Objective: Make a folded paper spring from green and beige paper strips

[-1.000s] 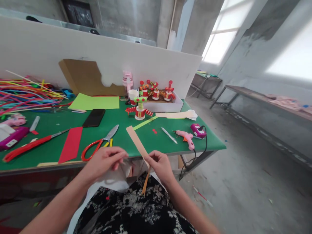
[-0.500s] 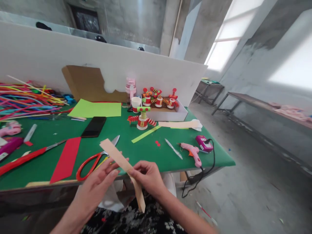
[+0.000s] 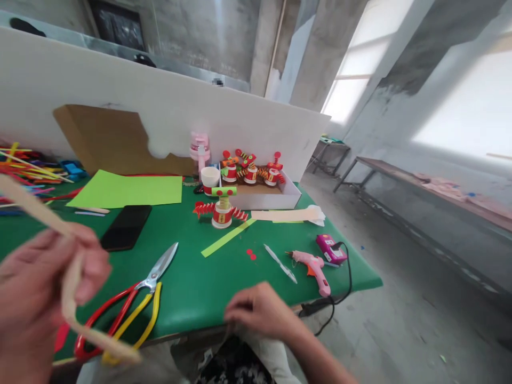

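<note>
My left hand (image 3: 44, 277) is raised close to the camera at the left, blurred, with its fingers closed on a long beige paper strip (image 3: 70, 290) that bends down past the scissors. My right hand (image 3: 260, 312) sits low at the table's front edge, fingers curled downward; what they hold, if anything, is hidden. Large scissors with red and yellow handles (image 3: 132, 304) lie on the green table (image 3: 192, 288) between my hands.
A black phone (image 3: 126, 226), a light green sheet (image 3: 128, 189), a green strip (image 3: 228, 238), a small craft figure (image 3: 222, 208), a white box of figures (image 3: 264, 192), a pink glue gun (image 3: 314, 266) with cord and a blade tool (image 3: 280, 262) lie on the table. Coloured sticks (image 3: 24, 165) lie at the far left.
My left hand took the beige strip and swung it up and to the left, near the camera. My right hand let go of it and dropped to the table edge. The view shifted.
</note>
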`<state>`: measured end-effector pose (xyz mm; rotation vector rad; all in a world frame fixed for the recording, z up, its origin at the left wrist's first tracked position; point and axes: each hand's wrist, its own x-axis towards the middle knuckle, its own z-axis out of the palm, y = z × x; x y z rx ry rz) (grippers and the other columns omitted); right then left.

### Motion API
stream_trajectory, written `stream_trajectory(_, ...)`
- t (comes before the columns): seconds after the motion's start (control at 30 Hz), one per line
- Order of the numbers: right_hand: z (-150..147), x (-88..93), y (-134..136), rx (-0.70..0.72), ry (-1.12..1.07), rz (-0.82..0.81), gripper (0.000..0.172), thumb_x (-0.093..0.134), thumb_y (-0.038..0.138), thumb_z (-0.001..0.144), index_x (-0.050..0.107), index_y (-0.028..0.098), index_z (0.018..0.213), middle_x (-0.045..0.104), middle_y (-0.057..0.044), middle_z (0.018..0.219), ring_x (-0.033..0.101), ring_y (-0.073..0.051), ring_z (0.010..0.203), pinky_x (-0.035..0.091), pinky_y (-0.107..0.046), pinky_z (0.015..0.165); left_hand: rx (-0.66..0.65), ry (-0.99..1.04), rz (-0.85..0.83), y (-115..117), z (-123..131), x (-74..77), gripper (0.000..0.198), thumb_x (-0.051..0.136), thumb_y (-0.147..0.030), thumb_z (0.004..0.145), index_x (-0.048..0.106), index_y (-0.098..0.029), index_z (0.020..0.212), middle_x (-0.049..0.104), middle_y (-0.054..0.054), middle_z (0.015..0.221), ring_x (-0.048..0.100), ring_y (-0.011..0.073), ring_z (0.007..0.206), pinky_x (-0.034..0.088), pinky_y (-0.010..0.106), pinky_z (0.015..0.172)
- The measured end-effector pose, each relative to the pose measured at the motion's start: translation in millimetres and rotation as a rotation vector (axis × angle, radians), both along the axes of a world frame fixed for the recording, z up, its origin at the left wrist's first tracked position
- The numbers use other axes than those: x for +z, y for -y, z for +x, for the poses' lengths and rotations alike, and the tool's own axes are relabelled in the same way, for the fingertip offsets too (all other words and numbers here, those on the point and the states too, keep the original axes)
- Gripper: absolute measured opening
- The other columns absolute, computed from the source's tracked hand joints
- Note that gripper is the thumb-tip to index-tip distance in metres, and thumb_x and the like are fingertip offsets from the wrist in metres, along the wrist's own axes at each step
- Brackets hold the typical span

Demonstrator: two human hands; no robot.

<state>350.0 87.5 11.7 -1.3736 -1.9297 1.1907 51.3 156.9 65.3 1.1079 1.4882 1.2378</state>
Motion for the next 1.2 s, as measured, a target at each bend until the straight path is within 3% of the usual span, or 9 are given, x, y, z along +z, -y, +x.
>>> stream_trajectory(0.1,1,14.6,-59,-0.128,0.364,0.295,0.022,0.055,0.024,0.094,0.077,0.022,0.098,0.078,-0.007,0.098,0.07,-0.022,0.089,0.047,-0.028,0.079,-0.702,-0.088,-0.324,27,8,-20.2,0.04,0.063,-0.062,0.068,0.064,-0.022,0.069,0.072,0.002,0.07,0.064,0.0173,0.055,0.05,0.032,0.055)
stream_trajectory(0.13,-1,16.3,-80,-0.101,0.513,0.326,0.024,0.055,0.022,0.094,0.074,0.02,0.107,0.076,-0.01,0.105,0.069,-0.024,0.096,0.047,-0.03,0.083,-0.758,-0.151,-0.323,34,16,-28.0,0.042,0.062,-0.064,0.066,0.065,-0.022,0.068,0.073,0.003,0.075,0.068,0.0197,0.064,0.053,0.034,0.063)
stream_trajectory(0.2,-8,15.6,-116,0.012,0.749,0.347,0.031,0.054,0.016,0.093,0.068,0.02,0.12,0.072,-0.013,0.116,0.065,-0.025,0.107,0.046,-0.033,0.09,-0.679,-0.288,-0.295,44,32,-42.5,0.048,0.056,-0.07,0.064,0.061,-0.022,0.063,0.069,0.003,0.069,0.066,0.0205,0.066,0.053,0.031,0.059)
stream_trajectory(0.4,-17,5.0,-172,0.202,0.782,0.323,0.032,0.071,0.01,0.081,0.07,0.021,0.111,0.069,-0.009,0.116,0.063,-0.023,0.106,0.045,-0.029,0.086,-0.542,-0.317,-0.199,31,39,-63.6,0.044,0.052,-0.066,0.067,0.057,-0.022,0.064,0.069,0.004,0.07,0.066,0.0202,0.066,0.052,0.029,0.053)
stream_trajectory(0.7,-16,11.1,-189,0.394,0.703,0.291,0.013,0.074,0.007,0.073,0.064,0.014,0.076,0.068,-0.006,0.086,0.061,-0.02,0.086,0.043,-0.026,0.075,-0.289,-0.09,-0.073,-7,50,-60.2,0.046,0.064,-0.066,0.063,0.059,-0.021,0.07,0.069,0.004,0.069,0.065,0.0191,0.061,0.053,0.03,0.054)
stream_trajectory(0.87,-21,43.0,-184,0.33,0.593,0.396,0.01,0.061,0.008,0.083,0.058,0.017,0.084,0.067,-0.004,0.087,0.062,-0.018,0.084,0.043,-0.027,0.073,-0.222,0.107,-0.005,-23,54,-45.3,0.049,0.072,-0.06,0.063,0.057,-0.02,0.086,0.07,0.001,0.066,0.066,0.0173,0.058,0.056,0.031,0.057)
stream_trajectory(0.97,-28,78.4,-171,0.274,0.231,0.396,0.012,0.056,0.008,0.086,0.052,0.018,0.09,0.067,0.0,0.079,0.066,-0.017,0.082,0.047,-0.028,0.074,-0.201,0.198,0.042,-38,53,-35.0,0.043,0.076,-0.052,0.063,0.055,-0.02,0.082,0.074,0.004,0.081,0.068,0.0161,0.064,0.057,0.03,0.063)
stream_trajectory(1.07,-35,111.0,-146,0.306,-0.327,0.073,0.012,0.054,0.016,0.091,0.049,0.02,0.101,0.069,0.002,0.078,0.07,-0.014,0.072,0.054,-0.027,0.07,-0.248,0.274,0.035,-51,55,-25.6,0.041,0.078,-0.042,0.064,0.056,-0.02,0.09,0.074,0.002,0.08,0.067,0.0144,0.057,0.056,0.028,0.057)
stream_trajectory(1.2,-40,115.3,-112,0.383,-0.697,-0.301,0.021,0.067,0.034,0.088,0.053,0.018,0.088,0.066,0.005,0.064,0.063,-0.009,0.048,0.056,-0.022,0.055,-0.357,0.345,-0.016,-63,62,-23.4,0.034,0.078,-0.039,0.067,0.058,-0.018,0.083,0.07,0.0,0.068,0.063,0.0118,0.05,0.054,0.024,0.051)
